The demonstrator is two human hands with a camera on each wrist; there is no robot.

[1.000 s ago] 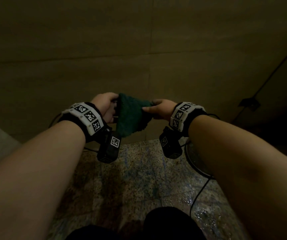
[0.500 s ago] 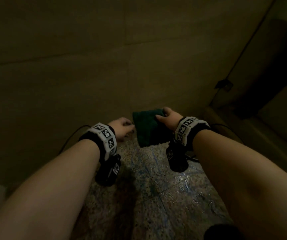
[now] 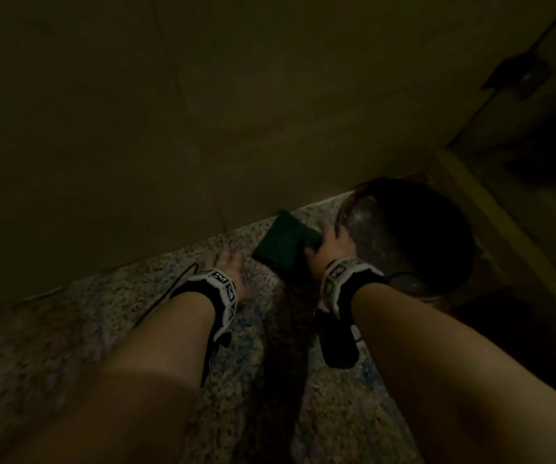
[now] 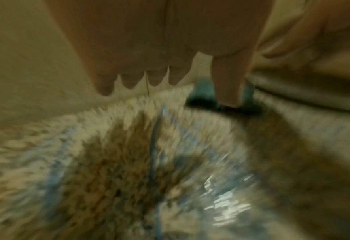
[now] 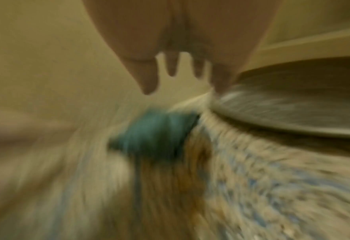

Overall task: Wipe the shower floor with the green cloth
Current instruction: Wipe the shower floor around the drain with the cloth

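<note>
The green cloth (image 3: 281,242) lies folded on the speckled shower floor (image 3: 203,329), close to the foot of the wall. My right hand (image 3: 325,242) is at the cloth's right edge, fingers spread and straight, the thumb touching it. In the blurred right wrist view the cloth (image 5: 155,133) lies under that hand (image 5: 182,78). My left hand (image 3: 228,266) is low over the floor just left of the cloth, open and holding nothing. Past its straight thumb, the left wrist view shows the cloth (image 4: 202,91).
A round dark metal basin (image 3: 404,236) stands right beside my right hand, against the wall (image 3: 203,128). A raised ledge (image 3: 491,209) runs along the right. A black cable (image 3: 169,293) trails on the floor by my left wrist. Wet patches shine on the floor (image 4: 227,203).
Both hands held the cloth up in the air; the left let go, the right carried it down. Now it lies on the floor by the wall with both hands lowered.
</note>
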